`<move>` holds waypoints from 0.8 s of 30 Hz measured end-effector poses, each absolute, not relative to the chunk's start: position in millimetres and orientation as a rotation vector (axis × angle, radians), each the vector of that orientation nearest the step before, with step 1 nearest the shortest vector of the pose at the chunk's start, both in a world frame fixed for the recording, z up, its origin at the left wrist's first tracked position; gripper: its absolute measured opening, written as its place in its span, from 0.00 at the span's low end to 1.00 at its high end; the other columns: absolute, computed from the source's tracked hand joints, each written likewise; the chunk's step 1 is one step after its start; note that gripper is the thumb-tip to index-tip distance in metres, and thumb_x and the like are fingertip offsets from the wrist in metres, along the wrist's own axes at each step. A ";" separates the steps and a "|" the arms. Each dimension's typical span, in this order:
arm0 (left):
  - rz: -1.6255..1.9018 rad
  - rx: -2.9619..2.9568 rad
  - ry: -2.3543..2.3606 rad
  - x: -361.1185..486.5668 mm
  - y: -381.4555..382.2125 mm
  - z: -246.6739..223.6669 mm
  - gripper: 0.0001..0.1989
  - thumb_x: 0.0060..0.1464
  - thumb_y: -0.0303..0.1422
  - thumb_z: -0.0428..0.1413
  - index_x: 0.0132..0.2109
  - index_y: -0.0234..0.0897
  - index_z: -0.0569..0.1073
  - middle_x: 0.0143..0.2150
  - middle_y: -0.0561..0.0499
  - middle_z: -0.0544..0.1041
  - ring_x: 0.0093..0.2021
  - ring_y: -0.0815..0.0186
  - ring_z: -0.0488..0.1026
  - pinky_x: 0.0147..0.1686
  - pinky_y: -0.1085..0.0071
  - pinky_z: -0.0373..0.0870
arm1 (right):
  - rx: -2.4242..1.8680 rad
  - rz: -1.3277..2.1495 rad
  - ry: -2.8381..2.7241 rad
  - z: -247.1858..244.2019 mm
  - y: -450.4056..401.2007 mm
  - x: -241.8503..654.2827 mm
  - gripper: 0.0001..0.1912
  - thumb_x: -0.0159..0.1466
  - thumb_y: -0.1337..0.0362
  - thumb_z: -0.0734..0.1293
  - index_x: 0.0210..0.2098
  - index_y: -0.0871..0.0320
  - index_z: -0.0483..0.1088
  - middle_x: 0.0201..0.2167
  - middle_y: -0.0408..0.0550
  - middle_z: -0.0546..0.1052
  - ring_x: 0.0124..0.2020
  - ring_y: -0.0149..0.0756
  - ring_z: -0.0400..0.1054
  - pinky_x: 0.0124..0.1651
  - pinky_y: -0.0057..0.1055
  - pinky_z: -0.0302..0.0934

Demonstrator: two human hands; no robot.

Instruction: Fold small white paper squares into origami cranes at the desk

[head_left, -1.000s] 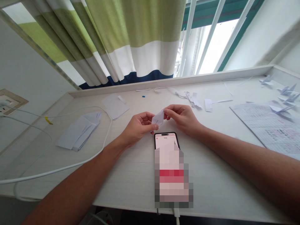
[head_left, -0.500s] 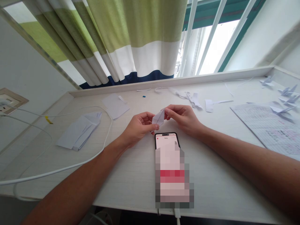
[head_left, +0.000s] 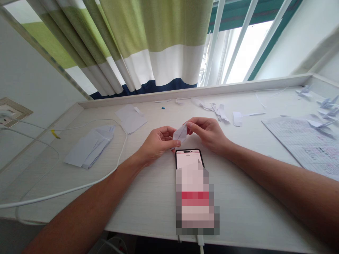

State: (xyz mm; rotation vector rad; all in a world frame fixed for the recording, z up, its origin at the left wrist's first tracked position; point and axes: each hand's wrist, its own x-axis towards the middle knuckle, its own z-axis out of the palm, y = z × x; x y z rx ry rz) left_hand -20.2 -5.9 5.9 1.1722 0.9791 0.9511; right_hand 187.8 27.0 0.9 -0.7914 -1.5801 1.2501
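A small folded white paper is held up between my two hands, just beyond the top of a phone. My left hand pinches its lower left part, with the thumb on the near face. At its upper right corner, my right hand grips it between thumb and fingertips. A crease runs slantwise down the paper's face. The fingers behind the paper are partly hidden. The phone lies on the white desk with its screen lit and mostly blurred out.
Folded sheets and a flat paper piece lie on the left, near a white cable. Paper scraps lie toward the back. On the right are a written sheet and several folded paper figures. A raised ledge edges the desk.
Almost nothing differs. Both hands keep their hold on the folded paper, and the whole view has shifted very slightly.
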 end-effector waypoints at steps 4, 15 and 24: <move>0.947 1.173 0.972 -20.5 -5.8 5.8 0.18 0.40 0.29 0.75 0.39 0.35 0.79 0.37 0.50 0.83 0.35 0.67 0.76 0.30 0.73 0.71 | -0.775 1.255 -1.562 0.0 28.3 187.1 0.13 0.68 0.56 0.72 0.32 0.57 0.79 0.29 0.45 0.79 0.32 0.33 0.71 0.41 0.34 0.66; 0.966 1.281 1.046 -17.5 -7.9 1.1 0.16 0.49 0.40 0.73 0.38 0.35 0.80 0.35 0.49 0.82 0.32 0.66 0.77 0.33 0.70 0.72 | -0.821 1.211 -1.659 0.3 25.5 185.2 0.13 0.69 0.57 0.70 0.32 0.58 0.79 0.30 0.45 0.80 0.33 0.34 0.70 0.40 0.34 0.65; 0.954 1.365 1.080 -16.6 -9.1 0.6 0.17 0.51 0.43 0.71 0.38 0.34 0.81 0.31 0.50 0.80 0.30 0.67 0.73 0.30 0.71 0.69 | -0.838 1.189 -1.661 1.8 22.7 183.7 0.13 0.68 0.57 0.70 0.31 0.58 0.77 0.29 0.45 0.79 0.32 0.34 0.70 0.40 0.34 0.64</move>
